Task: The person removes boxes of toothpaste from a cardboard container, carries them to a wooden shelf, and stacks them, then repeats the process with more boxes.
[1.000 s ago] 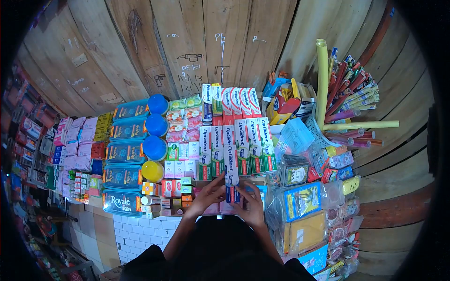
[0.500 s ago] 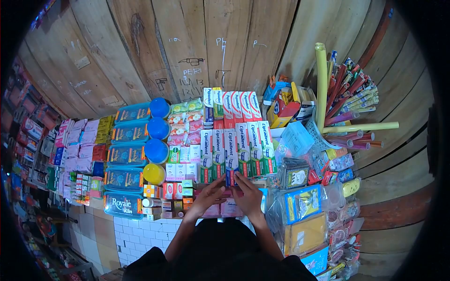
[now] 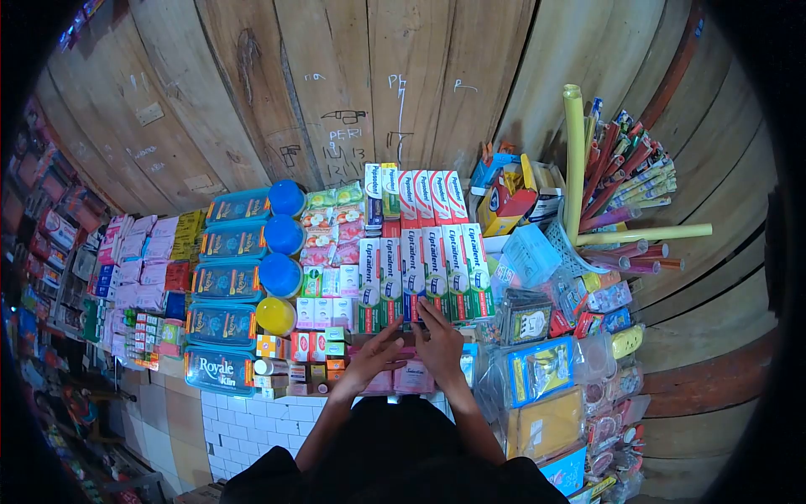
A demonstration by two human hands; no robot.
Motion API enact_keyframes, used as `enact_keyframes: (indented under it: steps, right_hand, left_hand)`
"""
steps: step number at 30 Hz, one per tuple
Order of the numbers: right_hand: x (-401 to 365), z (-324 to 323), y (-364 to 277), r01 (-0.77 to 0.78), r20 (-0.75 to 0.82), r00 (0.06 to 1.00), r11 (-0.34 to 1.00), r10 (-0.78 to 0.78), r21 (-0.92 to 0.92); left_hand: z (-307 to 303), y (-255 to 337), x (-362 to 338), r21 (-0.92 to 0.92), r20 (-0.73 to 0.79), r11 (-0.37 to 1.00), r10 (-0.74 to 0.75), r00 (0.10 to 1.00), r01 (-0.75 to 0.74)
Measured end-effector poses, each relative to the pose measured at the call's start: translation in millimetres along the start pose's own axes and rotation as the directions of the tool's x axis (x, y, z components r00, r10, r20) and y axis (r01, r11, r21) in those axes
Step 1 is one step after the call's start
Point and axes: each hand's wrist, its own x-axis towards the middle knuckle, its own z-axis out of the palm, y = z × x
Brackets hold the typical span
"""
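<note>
A row of Ciptadent toothpaste boxes (image 3: 433,260) lies side by side in front of me, lettering running lengthwise. The one with a blue end (image 3: 411,273) sits among green-ended ones, its near end about level with theirs. My right hand (image 3: 440,349) has its fingers stretched forward, the tips at the near ends of the boxes beside the blue-ended one. My left hand (image 3: 372,363) is just left of it, fingers extended toward the same row and holding nothing. Under and between the hands, pink packs (image 3: 411,375) are partly hidden.
Pepsodent boxes (image 3: 432,197) stand behind the row. Left are small soap boxes (image 3: 326,312), blue-lidded jars (image 3: 281,275) and Royale tubs (image 3: 220,370). On the right are a basket (image 3: 579,245) of rolls, a yellow tube (image 3: 573,160) and plastic-wrapped goods (image 3: 541,370). A wooden wall (image 3: 403,76) rises behind.
The blue-ended toothpaste box has slid away from me, from sticking out to nearly flush with its neighbours. My right hand's fingers have shifted slightly forward; my left hand has barely moved.
</note>
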Motion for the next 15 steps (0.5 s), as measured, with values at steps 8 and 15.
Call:
enact_keyframes:
  steps: [8,15]
  right_hand:
    - [4,-2,-3,-0.049,0.039,0.998,0.998,0.048,0.026]
    - [-5,-6,2,0.007,-0.028,1.0,0.977,-0.001,0.213]
  left_hand:
    - [4,2,-1,0.005,0.007,1.0,0.013,1.0,-0.013]
    - [12,3,-15,0.017,-0.027,1.0,0.009,1.0,-0.008]
